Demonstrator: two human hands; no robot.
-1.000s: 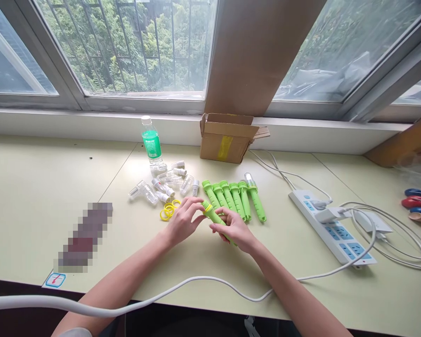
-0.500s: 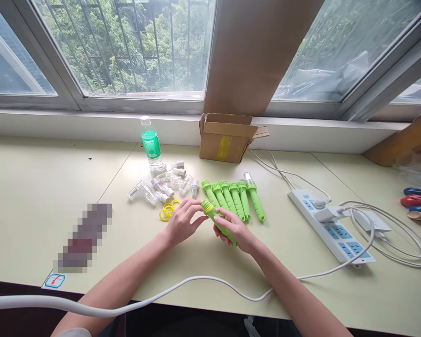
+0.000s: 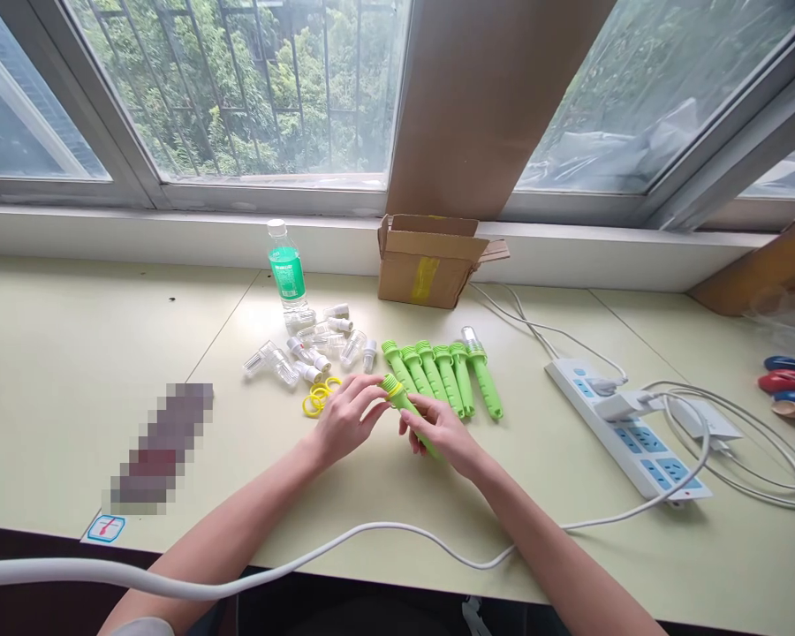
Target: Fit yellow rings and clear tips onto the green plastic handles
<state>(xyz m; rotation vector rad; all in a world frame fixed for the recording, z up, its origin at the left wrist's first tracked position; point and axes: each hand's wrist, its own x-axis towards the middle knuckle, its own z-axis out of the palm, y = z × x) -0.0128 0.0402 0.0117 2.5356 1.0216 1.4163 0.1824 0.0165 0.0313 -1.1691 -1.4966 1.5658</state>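
My right hand (image 3: 443, 433) is wrapped round a green plastic handle (image 3: 407, 408) with a threaded end, held tilted above the table. A yellow ring (image 3: 396, 391) sits around its neck just below the thread. The fingertips of my left hand (image 3: 350, 413) close on that ring from the left; the thumb is partly under it. Beyond my hands several more green handles (image 3: 442, 375) lie side by side, the rightmost one carrying a clear cap (image 3: 470, 337). Loose yellow rings (image 3: 314, 404) lie just left of my left hand, partly covered by it.
Several clear tubes with white ends (image 3: 280, 366) lie scattered behind the rings, near a water bottle (image 3: 287, 272). A cardboard box (image 3: 404, 269) stands at the back. On the right is a power strip (image 3: 626, 428) with cables; a white cable (image 3: 430, 536) crosses in front of me.
My right hand's fingers have shifted slightly on the green handle, which has moved a little. The left fingertips stay at the yellow ring. The whole view has drifted slightly.
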